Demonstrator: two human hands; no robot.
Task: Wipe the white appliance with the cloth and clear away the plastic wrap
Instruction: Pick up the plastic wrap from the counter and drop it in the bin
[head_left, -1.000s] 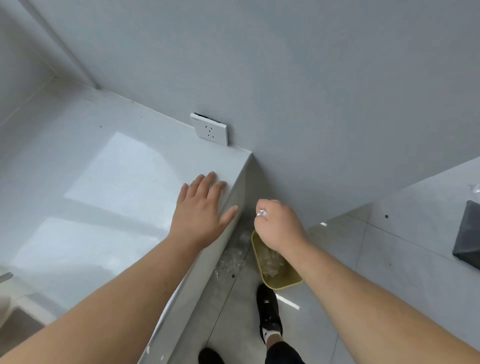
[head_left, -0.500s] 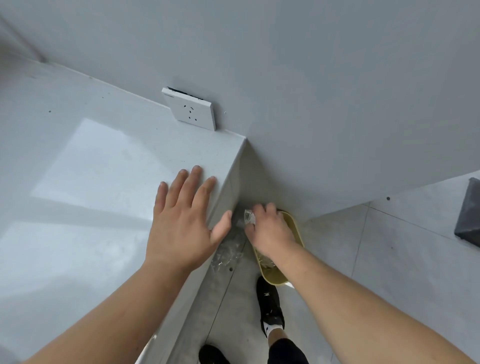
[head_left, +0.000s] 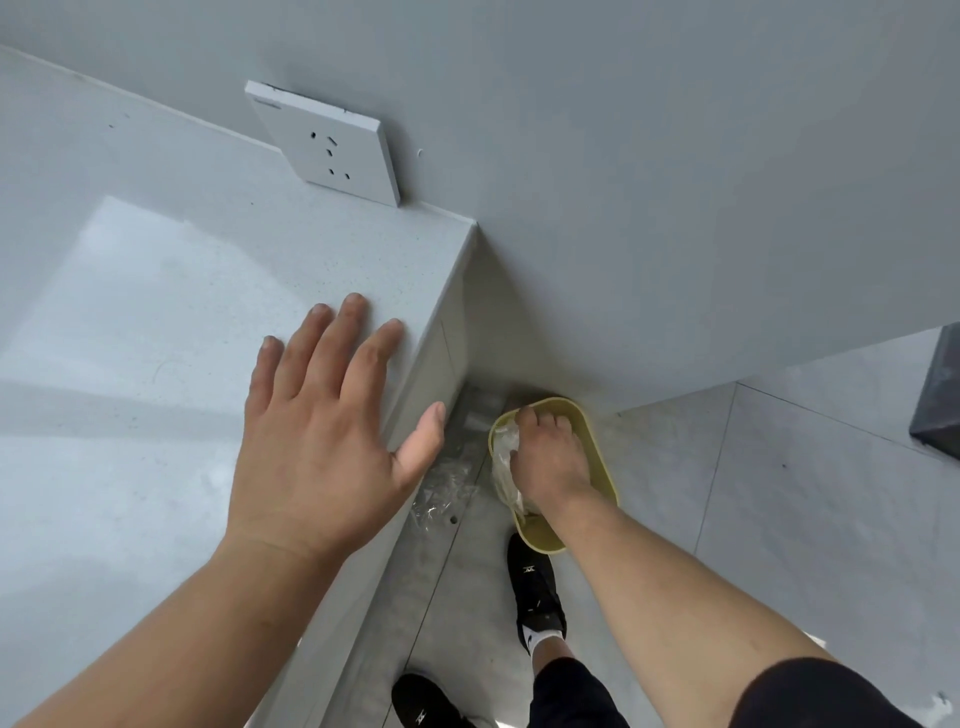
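Observation:
My right hand (head_left: 550, 462) reaches down into a small yellow bin (head_left: 598, 441) on the floor. Its fingers and thumb hold a crumpled wad of clear plastic wrap (head_left: 503, 460) against the bin's left wall. A second piece of crumpled wrap (head_left: 442, 493) lies on the floor between the bin and the counter base. My left hand (head_left: 322, 431) rests flat with spread fingers on the white countertop (head_left: 156, 312), close to its right edge. Neither the white appliance nor the cloth is in view.
A white wall socket (head_left: 332, 145) sits where the counter meets the grey wall. My black shoes (head_left: 535, 587) stand on the grey tiled floor just behind the bin. A dark object (head_left: 940, 395) shows at the right edge.
My right hand has gone down from above the bin into it, taking the wrap along. The left hand stayed flat on the countertop while the view moved closer.

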